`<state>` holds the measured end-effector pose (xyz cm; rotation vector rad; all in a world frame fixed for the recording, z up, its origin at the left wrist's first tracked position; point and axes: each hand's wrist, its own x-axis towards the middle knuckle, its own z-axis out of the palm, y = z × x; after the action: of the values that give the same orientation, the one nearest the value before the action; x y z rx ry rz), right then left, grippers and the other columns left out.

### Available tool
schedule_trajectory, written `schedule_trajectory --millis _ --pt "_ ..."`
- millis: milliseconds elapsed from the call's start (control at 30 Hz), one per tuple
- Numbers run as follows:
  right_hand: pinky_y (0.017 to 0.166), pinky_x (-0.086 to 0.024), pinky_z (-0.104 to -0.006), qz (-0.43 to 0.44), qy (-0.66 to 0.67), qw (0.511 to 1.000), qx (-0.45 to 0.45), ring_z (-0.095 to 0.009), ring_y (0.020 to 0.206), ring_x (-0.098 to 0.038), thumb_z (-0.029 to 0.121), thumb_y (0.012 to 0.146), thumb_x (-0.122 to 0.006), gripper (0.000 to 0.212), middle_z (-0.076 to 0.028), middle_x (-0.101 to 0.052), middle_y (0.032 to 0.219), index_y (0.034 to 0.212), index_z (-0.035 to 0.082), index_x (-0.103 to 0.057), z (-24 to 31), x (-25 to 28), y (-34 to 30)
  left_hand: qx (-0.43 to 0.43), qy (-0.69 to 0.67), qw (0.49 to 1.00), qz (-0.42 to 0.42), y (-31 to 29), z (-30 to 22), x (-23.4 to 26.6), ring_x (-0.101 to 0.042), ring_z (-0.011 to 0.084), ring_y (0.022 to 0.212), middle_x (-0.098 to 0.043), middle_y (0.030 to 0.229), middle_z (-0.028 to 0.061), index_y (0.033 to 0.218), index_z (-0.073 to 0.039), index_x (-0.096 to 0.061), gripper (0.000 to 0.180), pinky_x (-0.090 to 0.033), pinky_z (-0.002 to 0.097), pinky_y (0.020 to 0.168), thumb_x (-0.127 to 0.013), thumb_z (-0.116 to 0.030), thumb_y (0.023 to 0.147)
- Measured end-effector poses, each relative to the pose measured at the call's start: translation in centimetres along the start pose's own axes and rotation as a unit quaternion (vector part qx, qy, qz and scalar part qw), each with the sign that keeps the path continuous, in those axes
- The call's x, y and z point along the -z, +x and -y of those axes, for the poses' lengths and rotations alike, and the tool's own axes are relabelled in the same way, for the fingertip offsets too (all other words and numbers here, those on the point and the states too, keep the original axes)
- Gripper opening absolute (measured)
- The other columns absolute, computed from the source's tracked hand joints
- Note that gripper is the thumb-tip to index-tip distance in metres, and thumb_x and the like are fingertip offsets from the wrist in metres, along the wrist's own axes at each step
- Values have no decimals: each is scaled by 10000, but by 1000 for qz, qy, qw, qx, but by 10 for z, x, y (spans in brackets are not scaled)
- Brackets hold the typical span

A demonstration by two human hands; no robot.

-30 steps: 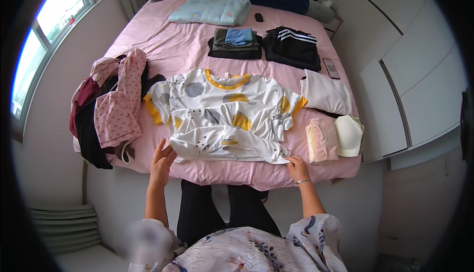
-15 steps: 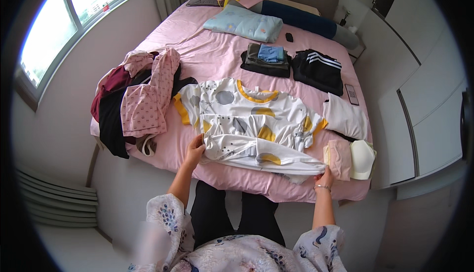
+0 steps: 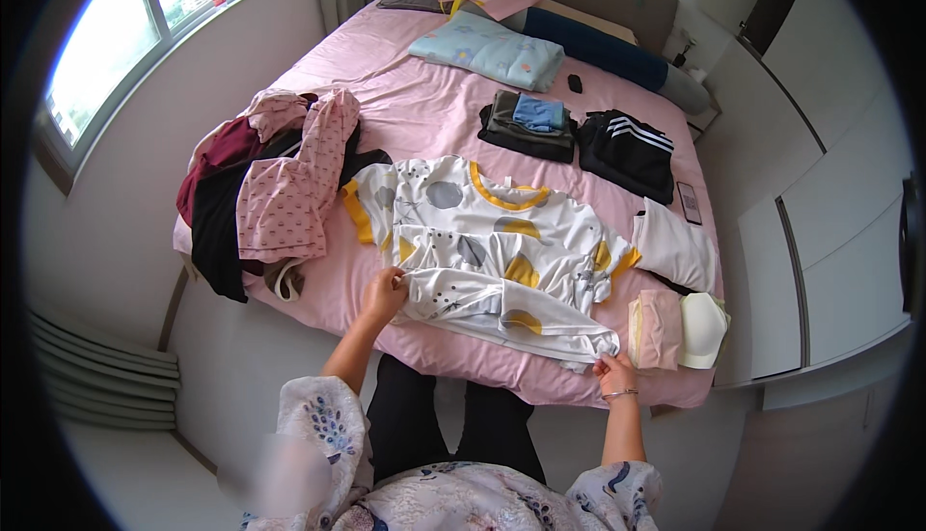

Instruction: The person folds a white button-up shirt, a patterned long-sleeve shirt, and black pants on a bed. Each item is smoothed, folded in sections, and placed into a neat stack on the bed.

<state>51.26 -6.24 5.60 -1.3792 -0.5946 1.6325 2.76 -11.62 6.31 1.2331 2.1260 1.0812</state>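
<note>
A white T-shirt [image 3: 468, 232] with yellow trim and grey and yellow round prints lies spread on the pink bed, its collar away from me. Its lower part is gathered into folds towards me. My left hand [image 3: 386, 292] is closed on the left side of these folds. At the right, my right hand [image 3: 614, 375] pinches the hem corner near the bed's front edge. Both sleeves lie flat, pointing outward. Just beyond my right hand are a folded peach garment [image 3: 660, 328] and a cream bra cup [image 3: 703, 329].
A loose heap of clothes [image 3: 280, 184] lies on the left. Folded dark clothes [image 3: 526, 126], folded black striped clothes [image 3: 627, 153], a folded white garment [image 3: 675, 246] and a phone [image 3: 689, 202] lie at the right. A light blue quilt [image 3: 487, 51] is farther back on the pink sheet [image 3: 395, 87].
My right hand has moved left and slightly towards me with the hem corner, away from the folded peach garment. My left hand keeps its hold. The view has shifted slightly.
</note>
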Motion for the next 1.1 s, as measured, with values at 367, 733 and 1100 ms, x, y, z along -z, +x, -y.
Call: schedule_trajectory --millis 367,733,1100 --pt "369 -361 -179 -194 -172 925 278 -34 468 -426 56 833 -526 108 4 -541 713 930 39 -569 32 56 -118 96 -283 932 -205 -148 -27 160 -347 15 479 -516 686 -28 918 -68 -570 154 -247 169 391 -450 -19 835" --pt "435 -399 -179 -157 -185 928 283 -43 525 -468 125 899 -497 160 -7 -582 801 1007 47 -585 21 56 -159 120 -300 942 -93 -195 10 159 -433 44 463 -554 668 9 912 -37 -589 165 -319 180 377 -499 25 788" --pt "390 -363 -173 -88 -75 975 190 -54 464 -464 97 905 -475 161 -8 -544 698 1042 51 -547 12 46 -150 158 -317 935 20 -215 29 123 -591 95 647 -613 788 42 898 -20 -601 166 -457 217 512 -564 48 751"
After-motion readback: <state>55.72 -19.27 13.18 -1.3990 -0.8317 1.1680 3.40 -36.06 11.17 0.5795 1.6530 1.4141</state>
